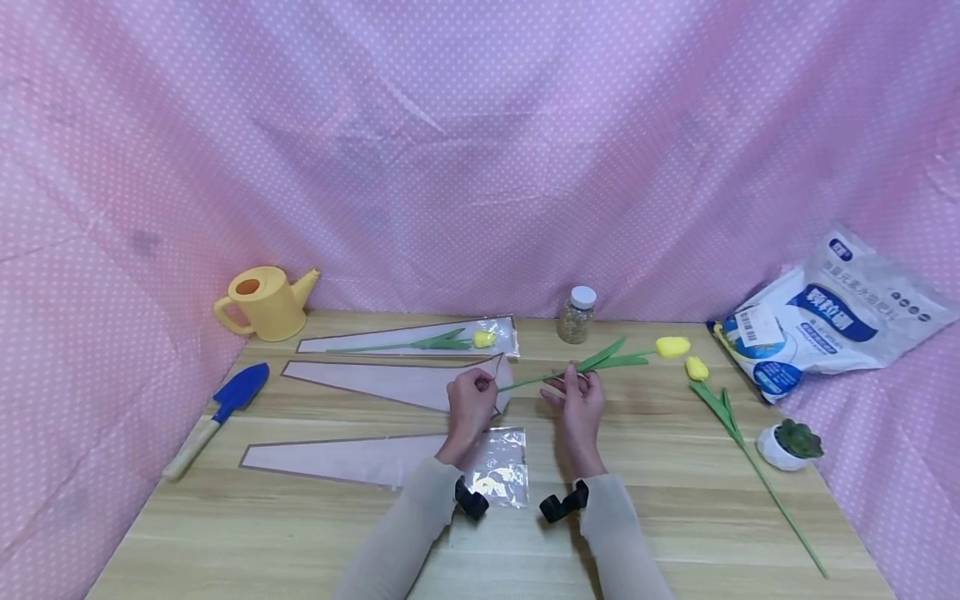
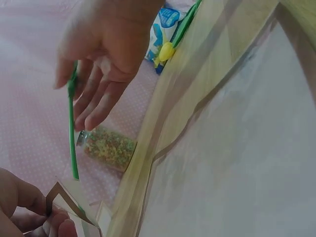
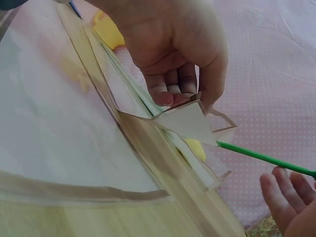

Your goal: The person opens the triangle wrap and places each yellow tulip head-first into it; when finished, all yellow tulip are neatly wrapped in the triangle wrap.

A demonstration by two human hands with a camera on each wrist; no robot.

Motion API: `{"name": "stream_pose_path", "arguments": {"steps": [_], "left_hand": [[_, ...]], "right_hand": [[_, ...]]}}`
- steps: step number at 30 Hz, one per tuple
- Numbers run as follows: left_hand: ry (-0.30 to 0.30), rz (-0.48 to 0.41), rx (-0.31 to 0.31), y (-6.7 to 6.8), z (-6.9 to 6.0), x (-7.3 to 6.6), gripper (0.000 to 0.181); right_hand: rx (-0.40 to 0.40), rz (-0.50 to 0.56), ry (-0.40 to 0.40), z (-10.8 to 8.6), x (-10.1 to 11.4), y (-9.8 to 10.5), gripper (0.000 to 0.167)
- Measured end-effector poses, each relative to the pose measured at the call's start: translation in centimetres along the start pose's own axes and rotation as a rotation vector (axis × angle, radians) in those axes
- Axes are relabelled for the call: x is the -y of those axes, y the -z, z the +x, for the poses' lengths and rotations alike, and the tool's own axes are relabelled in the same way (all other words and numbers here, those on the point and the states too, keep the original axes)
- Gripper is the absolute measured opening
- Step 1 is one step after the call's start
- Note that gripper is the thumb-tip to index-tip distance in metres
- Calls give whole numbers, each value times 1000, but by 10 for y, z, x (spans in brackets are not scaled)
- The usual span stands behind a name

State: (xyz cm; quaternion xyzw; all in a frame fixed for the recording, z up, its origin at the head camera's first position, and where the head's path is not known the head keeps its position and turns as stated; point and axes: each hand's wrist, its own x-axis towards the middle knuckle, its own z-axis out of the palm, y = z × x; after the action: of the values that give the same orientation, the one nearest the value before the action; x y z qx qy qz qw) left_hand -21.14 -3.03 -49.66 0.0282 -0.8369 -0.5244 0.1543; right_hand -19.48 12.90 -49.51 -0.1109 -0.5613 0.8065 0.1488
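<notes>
While the left hand (image 1: 471, 404) pinches the edge of the middle wrapper (image 1: 382, 382) near its wide mouth, the right hand (image 1: 581, 412) holds the tulip (image 1: 618, 361) by its stem, just below the leaves, thumb against fingers. Tulip lies between the hands, bloom pointing right, lower stem end at the wrapper mouth; depth of entry cannot be told. Back wrapper (image 1: 337, 343) carries a second tulip (image 1: 450, 342) lengthwise; whether inside or on top, unclear. Front wrapper (image 1: 330, 458) lies flat on the desk (image 1: 712, 517), partly under the left forearm. Third tulip (image 1: 723, 412) lies slantwise at right, near a potted succulent (image 1: 791, 444) and a bag (image 1: 832, 317). Jar (image 1: 576, 317) upright, lid white, beyond the right hand. At left: yellow watering can (image 1: 270, 304), upright; blue trowel (image 1: 240, 387), lying flat. Pink dotted cloth (image 1: 480, 167) behind.
</notes>
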Motion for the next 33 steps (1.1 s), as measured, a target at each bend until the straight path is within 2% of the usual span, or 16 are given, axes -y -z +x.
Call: {"name": "stream_pose_path", "arguments": {"steps": [5,8,12,14,17,19,25,30,33], "left_hand": [[-9,2,-9,0,-1,-3,12],[-10,4,-18,0,-2,-5,12],[-10,-7,-22,-1,-3,-6,12],[-11,-9,-30,-1,-3,-5,12],[-13,-6,-42,-2,-3,-5,12],[-12,-5,-45,-2,-2,-5,12],[-5,-1,-37,-3,-3,-5,11],[-18,8,-41,-3,-4,-7,10],[-38,17,-50,-3,-6,-7,10]], "right_hand": [[-54,67,22,2,-2,0,8],[-53,65,0,1,-4,-1,15],[5,3,-42,-2,-2,-4,29],[29,-30,-45,-2,0,-4,31],[21,-31,-38,0,4,-1,30],[-9,-6,-32,2,6,1,31],[-95,60,-1,5,6,7,16],[-87,107,-5,3,2,4,20],[-65,114,-40,0,-1,0,22]]}}
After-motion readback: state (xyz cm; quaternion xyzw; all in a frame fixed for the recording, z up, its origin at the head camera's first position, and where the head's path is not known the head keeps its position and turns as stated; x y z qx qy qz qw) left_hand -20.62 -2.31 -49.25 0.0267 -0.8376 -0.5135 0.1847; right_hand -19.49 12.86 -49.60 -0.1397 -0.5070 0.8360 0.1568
